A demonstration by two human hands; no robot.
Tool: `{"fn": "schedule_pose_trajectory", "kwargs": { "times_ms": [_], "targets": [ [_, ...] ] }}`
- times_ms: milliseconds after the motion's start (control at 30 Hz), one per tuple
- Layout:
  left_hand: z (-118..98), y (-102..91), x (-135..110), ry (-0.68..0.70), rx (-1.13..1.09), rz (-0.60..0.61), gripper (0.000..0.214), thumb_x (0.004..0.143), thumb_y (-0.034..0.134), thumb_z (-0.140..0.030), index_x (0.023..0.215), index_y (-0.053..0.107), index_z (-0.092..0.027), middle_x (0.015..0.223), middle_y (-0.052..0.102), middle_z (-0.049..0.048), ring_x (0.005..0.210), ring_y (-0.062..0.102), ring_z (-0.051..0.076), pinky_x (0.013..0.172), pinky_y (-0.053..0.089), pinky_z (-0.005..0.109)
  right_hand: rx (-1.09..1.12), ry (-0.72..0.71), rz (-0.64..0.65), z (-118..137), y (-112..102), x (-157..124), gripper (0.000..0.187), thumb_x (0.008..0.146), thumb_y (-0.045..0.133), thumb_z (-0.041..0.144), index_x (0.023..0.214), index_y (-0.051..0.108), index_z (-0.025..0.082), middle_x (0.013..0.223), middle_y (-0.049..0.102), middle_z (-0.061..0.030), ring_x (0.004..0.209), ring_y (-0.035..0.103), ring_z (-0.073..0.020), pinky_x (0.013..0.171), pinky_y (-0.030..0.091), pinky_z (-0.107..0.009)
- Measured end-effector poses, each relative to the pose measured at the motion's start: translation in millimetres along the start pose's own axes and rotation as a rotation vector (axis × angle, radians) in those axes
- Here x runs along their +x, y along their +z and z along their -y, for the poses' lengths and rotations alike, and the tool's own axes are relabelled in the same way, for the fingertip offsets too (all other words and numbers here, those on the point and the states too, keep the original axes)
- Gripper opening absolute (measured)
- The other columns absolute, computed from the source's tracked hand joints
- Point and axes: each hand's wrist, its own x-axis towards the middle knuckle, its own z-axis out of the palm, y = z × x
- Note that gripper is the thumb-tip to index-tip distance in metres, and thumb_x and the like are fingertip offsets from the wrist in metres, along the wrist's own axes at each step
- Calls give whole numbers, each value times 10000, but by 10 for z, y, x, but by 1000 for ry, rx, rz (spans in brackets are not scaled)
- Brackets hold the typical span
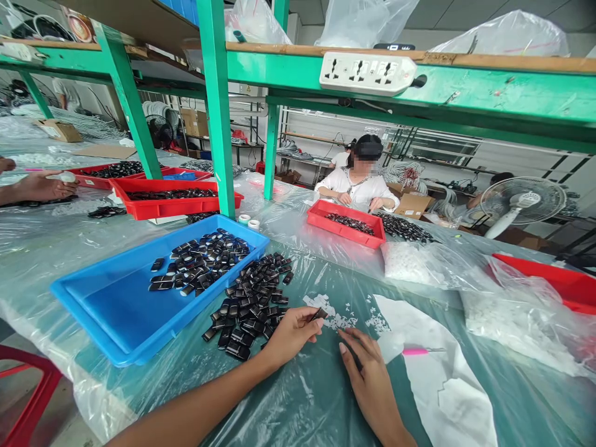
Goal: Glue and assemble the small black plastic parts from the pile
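My left hand (294,332) is closed, pinching a small black plastic piece (319,315) between thumb and fingers. To its right, my right hand (367,366) lies low over the table with its fingers stretched out. Its fingertips are at the near edge of a scatter of tiny white pieces (342,321); whether one is under them I cannot make out. A heap of similar black pieces (251,304) spreads left of my left hand. Beyond that heap stands a blue tray (125,298) with many more black pieces at its far end.
A white sheet (447,366) with a pink-handled tool (416,351) lies on the right. Bags of white pieces (410,264) stand behind it. Across the table, a person works at a red tray (344,226). A green post (216,112) rises behind the blue tray; another person's hand (44,186) is far left.
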Motion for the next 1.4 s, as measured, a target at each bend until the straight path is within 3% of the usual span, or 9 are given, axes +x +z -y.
{"fn": "schedule_pose_trajectory", "kwargs": {
  "times_ms": [200,367,533,667,833,1000,1233,1400],
  "targets": [
    [-45,43,-41,-1,21,85,370,814,582,-456,779,586,-88,703,516,35,629,490,116,604,430,241,-216,-131,38,32,32,-6,426,948,319,367,1219,602,201,1269,550,-46,1234,394,-277,1018,327,-472],
    [-57,54,-37,-6,45,95,375,809,586,-451,804,586,-76,716,515,38,628,476,115,603,423,249,-131,-156,-9,19,27,15,396,948,349,336,1191,613,168,1180,610,-73,1145,483,-253,966,375,-431],
    [-12,51,-37,-18,20,98,364,796,604,-440,800,580,-77,725,516,40,650,480,123,615,433,256,-33,-203,-46,19,-18,-1,271,919,445,314,944,701,228,975,677,-35,953,577,-220,924,388,-417],
    [2,54,-36,-23,14,101,361,795,606,-436,806,584,-75,731,523,44,653,480,122,615,435,256,-12,-172,-91,-3,-24,-12,252,908,463,331,866,685,219,926,667,-37,905,580,-213,861,422,-394],
    [7,57,-19,-37,11,91,384,781,622,-441,852,600,-64,737,528,50,661,488,130,614,439,261,11,-126,-122,-17,8,23,246,890,482,337,986,670,211,1002,638,-67,977,551,-255,846,429,-423],
    [15,49,-32,-25,37,161,335,819,593,-403,865,629,-74,738,511,41,673,491,131,636,443,262,71,-117,-103,40,18,43,194,862,516,336,843,691,255,931,641,-37,917,570,-261,831,435,-451],
    [103,64,-54,-19,54,253,306,812,611,-368,904,667,-81,690,523,32,647,505,132,632,416,245,352,59,-254,90,-79,-48,288,855,529,425,963,686,208,1005,685,-48,938,642,-189,810,523,-277],
    [113,118,-70,-9,90,296,327,804,617,-370,910,682,-67,681,532,37,632,467,123,590,357,220,517,68,-278,196,-104,-89,258,781,627,410,892,719,195,942,702,-62,889,660,-209,798,530,-281]
  ]
}}
